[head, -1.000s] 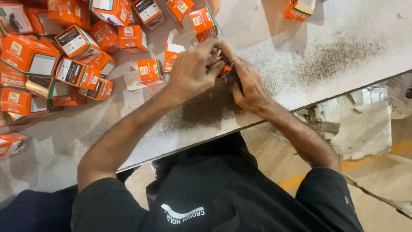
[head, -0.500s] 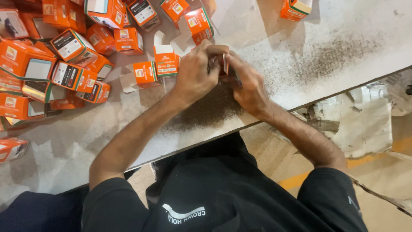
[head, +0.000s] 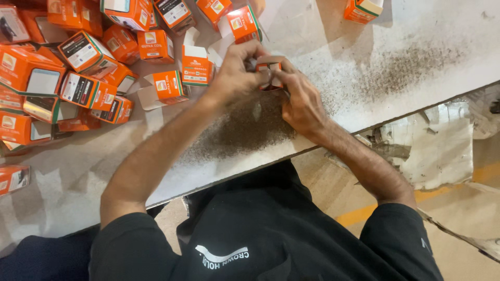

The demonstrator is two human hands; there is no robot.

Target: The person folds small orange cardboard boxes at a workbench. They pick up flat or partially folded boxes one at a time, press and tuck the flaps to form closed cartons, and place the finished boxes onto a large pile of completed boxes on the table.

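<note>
Both hands work one small orange carton (head: 270, 74) above the tabletop (head: 364, 104)
Left hand (head: 237, 78) and right hand (head: 302, 104) pinch it with closed fingers; its flap looks unfinished, and a pile of cartons (head: 78, 67) lies left, some open

On the pale worktable (head: 78, 171), the left hand (head: 237, 78) and right hand (head: 302, 104) meet around a small orange cardboard box (head: 270, 73), directly above a patch of dark loose granules (head: 245, 130). To the left lies a heap of orange cardboard boxes (head: 78, 67). One more orange box (head: 362, 9) sits far right, behind a second scatter of dark granules (head: 406, 65). Torn cardboard sheets (head: 432, 145) lie off the table's right edge.
</note>
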